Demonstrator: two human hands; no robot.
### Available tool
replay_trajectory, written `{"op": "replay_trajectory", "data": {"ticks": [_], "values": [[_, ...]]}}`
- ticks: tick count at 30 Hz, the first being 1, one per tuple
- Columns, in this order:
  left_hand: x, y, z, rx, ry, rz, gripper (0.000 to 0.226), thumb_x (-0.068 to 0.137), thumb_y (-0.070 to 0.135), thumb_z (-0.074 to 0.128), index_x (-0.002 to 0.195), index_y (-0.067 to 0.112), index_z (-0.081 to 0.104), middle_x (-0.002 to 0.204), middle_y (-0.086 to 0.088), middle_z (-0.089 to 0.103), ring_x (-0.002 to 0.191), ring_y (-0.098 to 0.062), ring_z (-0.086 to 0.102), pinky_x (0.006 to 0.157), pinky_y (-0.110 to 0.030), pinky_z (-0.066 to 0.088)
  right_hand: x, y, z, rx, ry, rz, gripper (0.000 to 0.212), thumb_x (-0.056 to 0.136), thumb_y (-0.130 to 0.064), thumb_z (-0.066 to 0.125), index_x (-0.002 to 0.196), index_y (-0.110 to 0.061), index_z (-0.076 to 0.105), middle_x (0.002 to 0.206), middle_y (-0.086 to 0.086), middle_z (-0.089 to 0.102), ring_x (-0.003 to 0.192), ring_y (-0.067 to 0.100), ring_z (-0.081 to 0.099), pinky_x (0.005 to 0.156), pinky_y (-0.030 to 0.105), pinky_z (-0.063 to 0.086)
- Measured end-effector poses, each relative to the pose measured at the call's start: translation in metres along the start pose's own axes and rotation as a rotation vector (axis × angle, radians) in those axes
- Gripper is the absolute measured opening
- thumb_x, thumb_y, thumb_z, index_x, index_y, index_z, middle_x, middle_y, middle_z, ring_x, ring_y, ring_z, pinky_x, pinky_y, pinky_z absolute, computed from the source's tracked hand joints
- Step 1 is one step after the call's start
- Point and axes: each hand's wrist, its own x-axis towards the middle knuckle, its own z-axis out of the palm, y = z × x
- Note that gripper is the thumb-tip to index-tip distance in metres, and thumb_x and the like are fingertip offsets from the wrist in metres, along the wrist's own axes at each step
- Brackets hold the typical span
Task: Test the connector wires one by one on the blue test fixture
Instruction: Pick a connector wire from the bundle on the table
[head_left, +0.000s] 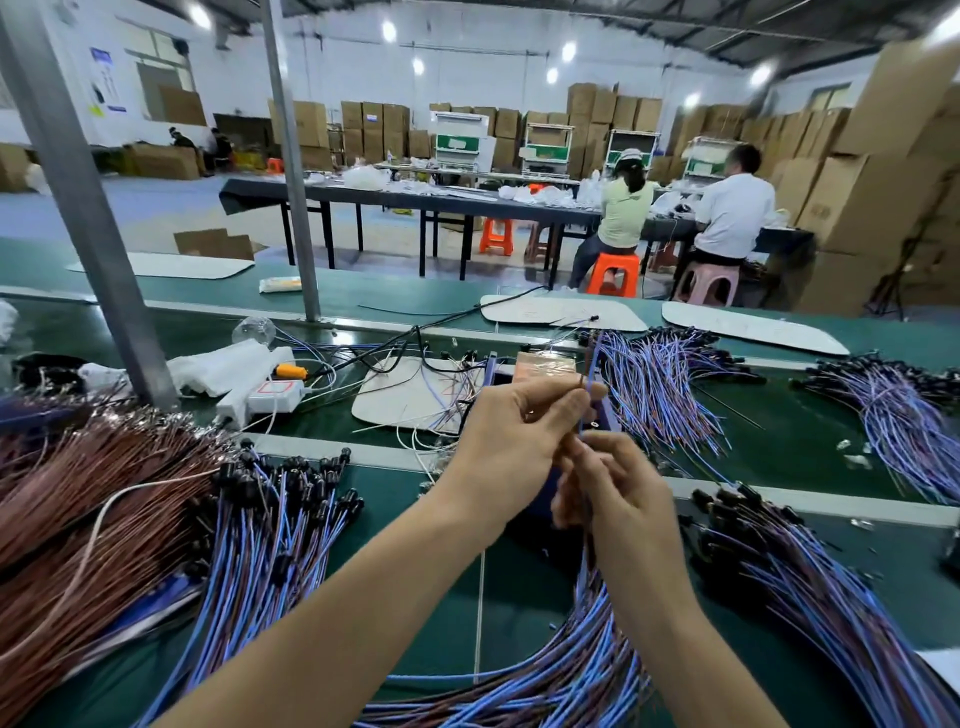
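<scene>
Left hand (511, 436), right hand (618, 488) pinch wire (591, 376) | blue fixture (491, 366) mostly hidden

Left grip (511, 436) sits just above right grip (618, 488), both pinching, close together.

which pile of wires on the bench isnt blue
The far-left pile: its wires are reddish brown, while the bundle beside it, the front bundle and the right-hand bundles are blue and purple.
</scene>
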Motion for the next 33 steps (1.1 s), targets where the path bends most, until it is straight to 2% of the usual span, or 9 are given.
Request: {"op": "replay_trajectory", "data": {"ticks": [2, 5, 9, 13, 17, 22, 25, 28, 33], "values": [[0.001, -0.008, -0.002, 0.011, 0.017, -0.036, 0.016, 0.094, 0.004, 0.053, 0.092, 0.007, 0.069, 0.05, 0.008, 0.059, 0.043, -0.003, 0.048, 0.045, -0.014, 0.044, 0.009, -0.003, -0.008, -0.017, 0.051, -0.027, 0.02, 0.089, 0.005, 0.057, 0.097, -0.012, 0.063, 0.075, 0.002, 0.069, 0.071, 0.014, 0.066, 0.07, 0.025, 0.056], [0.001, -0.021, -0.002, -0.033, 0.009, -0.13, 0.016, 0.094, 0.001, 0.053, 0.087, 0.005, 0.067, 0.054, 0.007, 0.06, 0.044, -0.003, 0.052, 0.048, -0.014, 0.048, 0.022, -0.009, -0.013, 0.027, 0.08, 0.001, 0.024, 0.089, 0.004, 0.056, 0.092, -0.015, 0.071, 0.087, 0.003, 0.075, 0.086, 0.017, 0.069, 0.084, 0.032, 0.055], [0.0, -0.033, -0.002, -0.041, -0.053, -0.172, 0.019, 0.095, 0.003, 0.052, 0.085, 0.008, 0.067, 0.056, 0.008, 0.065, 0.047, -0.003, 0.057, 0.052, -0.015, 0.051, 0.031, -0.008, -0.009, -0.033, 0.093, 0.024, 0.022, 0.086, -0.007, 0.066, 0.069, -0.019, 0.074, 0.073, 0.002, 0.073, 0.071, 0.018, 0.065, 0.075, 0.034, 0.054], [0.008, -0.045, -0.013, 0.086, -0.038, -0.225, 0.02, 0.096, 0.008, 0.052, 0.087, 0.002, 0.068, 0.055, 0.003, 0.062, 0.046, -0.006, 0.057, 0.051, -0.017, 0.053, 0.039, -0.001, -0.013, -0.006, 0.213, 0.065, 0.013, 0.091, -0.008, 0.062, 0.08, -0.012, 0.067, 0.061, -0.001, 0.069, 0.055, 0.012, 0.064, 0.057, 0.025, 0.056], [0.022, -0.065, -0.033, 0.416, 0.027, -0.316, 0.035, 0.099, 0.024, 0.049, 0.076, 0.005, 0.068, 0.057, -0.005, 0.052, 0.042, -0.009, 0.05, 0.044, -0.017, 0.046, 0.049, 0.023, -0.025, -0.078, 0.355, 0.285, 0.014, 0.092, -0.007, 0.061, 0.079, -0.005, 0.067, 0.056, 0.002, 0.058, 0.036, 0.009, 0.042, 0.039, 0.022, 0.038], [0.037, -0.078, -0.051, 0.844, 0.149, -0.138, 0.031, 0.095, 0.026, 0.055, 0.072, 0.014, 0.071, 0.056, 0.004, 0.055, 0.055, -0.011, 0.051, 0.06, -0.022, 0.042, 0.06, 0.045, -0.044, -0.372, 0.343, 0.383, 0.014, 0.084, -0.013, 0.069, 0.071, -0.012, 0.072, 0.063, 0.0, 0.06, 0.063, 0.017, 0.048, 0.064, 0.031, 0.038], [0.044, -0.081, -0.053, 0.849, 0.146, -0.119, 0.025, 0.094, 0.026, 0.057, 0.079, 0.013, 0.072, 0.057, 0.008, 0.056, 0.067, -0.018, 0.059, 0.07, -0.026, 0.049, 0.068, 0.045, -0.052, -0.483, 0.286, 0.38, 0.021, 0.084, -0.016, 0.069, 0.063, -0.018, 0.068, 0.063, -0.002, 0.06, 0.068, 0.019, 0.052, 0.069, 0.032, 0.041], [0.05, -0.084, -0.05, 0.815, 0.14, -0.107, 0.019, 0.093, 0.025, 0.059, 0.084, 0.012, 0.07, 0.074, -0.011, 0.067, 0.085, -0.034, 0.065, 0.076, -0.037, 0.055, 0.076, 0.044, -0.053, -0.601, 0.266, 0.342, 0.014, 0.085, -0.017, 0.067, 0.072, -0.015, 0.072, 0.064, -0.002, 0.062, 0.071, 0.019, 0.055, 0.069, 0.032, 0.043], [0.058, -0.085, -0.049, 0.859, 0.161, -0.053, 0.012, 0.092, 0.022, 0.059, 0.086, 0.017, 0.069, 0.069, -0.001, 0.065, 0.063, -0.023, 0.058, 0.067, -0.027, 0.047, 0.084, 0.039, -0.057, -0.691, 0.261, 0.289, 0.008, 0.084, -0.018, 0.067, 0.077, -0.021, 0.07, 0.081, 0.001, 0.071, 0.087, 0.022, 0.066, 0.081, 0.035, 0.051]]}}
